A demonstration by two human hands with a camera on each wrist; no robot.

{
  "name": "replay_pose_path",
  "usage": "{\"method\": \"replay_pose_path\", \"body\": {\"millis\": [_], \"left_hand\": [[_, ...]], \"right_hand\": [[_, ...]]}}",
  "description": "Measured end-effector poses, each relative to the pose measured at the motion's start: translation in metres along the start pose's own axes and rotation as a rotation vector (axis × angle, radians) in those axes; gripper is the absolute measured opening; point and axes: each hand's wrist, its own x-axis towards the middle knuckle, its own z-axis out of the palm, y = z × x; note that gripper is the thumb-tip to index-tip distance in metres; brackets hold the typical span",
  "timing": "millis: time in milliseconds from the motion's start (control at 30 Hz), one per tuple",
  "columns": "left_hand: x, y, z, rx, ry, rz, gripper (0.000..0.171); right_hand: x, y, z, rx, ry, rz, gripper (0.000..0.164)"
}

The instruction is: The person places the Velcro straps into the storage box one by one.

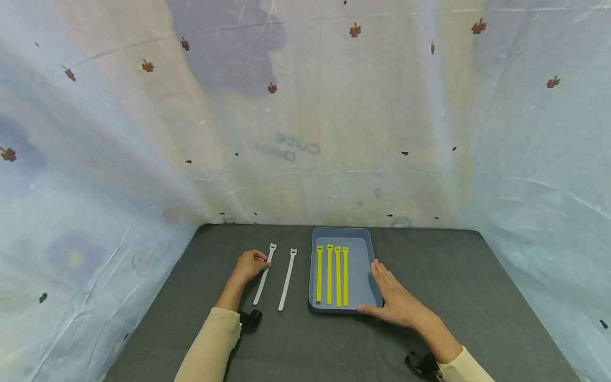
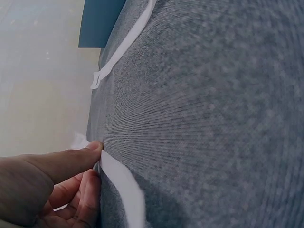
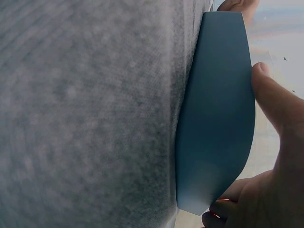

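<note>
My left hand (image 1: 250, 267) pinches a white hook-and-loop cable tie (image 1: 261, 286) between thumb and fingertips, left of the tray. In the left wrist view the tie's tail (image 2: 124, 187) hangs from the pinch over the cloth, and its slotted head is partly behind the thumb. A second white cable tie (image 1: 287, 281) lies on the cloth to the right. Several yellow cable ties (image 1: 329, 276) lie side by side in the blue-grey tray (image 1: 364, 270). Against the tray's near right corner rests my right hand (image 1: 400, 303), fingers straight along the side, thumb at the front rim.
A dark grey cloth (image 1: 444, 276) covers the table. Behind and at both sides hangs a pale patterned sheet (image 1: 334, 116). Black wrist straps (image 1: 251, 319) sit at both sleeves.
</note>
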Motion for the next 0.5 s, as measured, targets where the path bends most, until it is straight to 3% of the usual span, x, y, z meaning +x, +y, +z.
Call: {"method": "replay_pose_path", "body": {"millis": [500], "left_hand": [[0.002, -0.0059, -0.0005, -0.013, 0.012, 0.037, 0.014]], "right_hand": [[0.0015, 0.0021, 0.0009, -0.004, -0.002, -0.003, 0.128]]}}
